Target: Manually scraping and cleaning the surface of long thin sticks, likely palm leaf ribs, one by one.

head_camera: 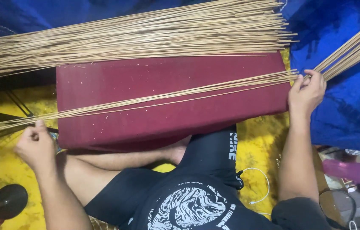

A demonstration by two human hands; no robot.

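A dark red cushion (167, 119) lies across my lap. A thin row of long, pale sticks (167, 97) stretches over it from left to right. My left hand (35, 147) pinches the left end of this row, past the cushion's edge. My right hand (307, 94) grips the right end of the row, where another bundle of sticks (352, 47) fans out toward the upper right. A much thicker pile of the same sticks (137, 36) rests along the cushion's far edge.
Blue tarpaulin (350, 110) hangs at the right and behind. Yellow cloth (5, 166) covers the floor. A black round base (10, 199) stands at the lower left. A white cable (258, 187), a pink bottle (354, 171) and a wire loop (337, 206) lie at the lower right.
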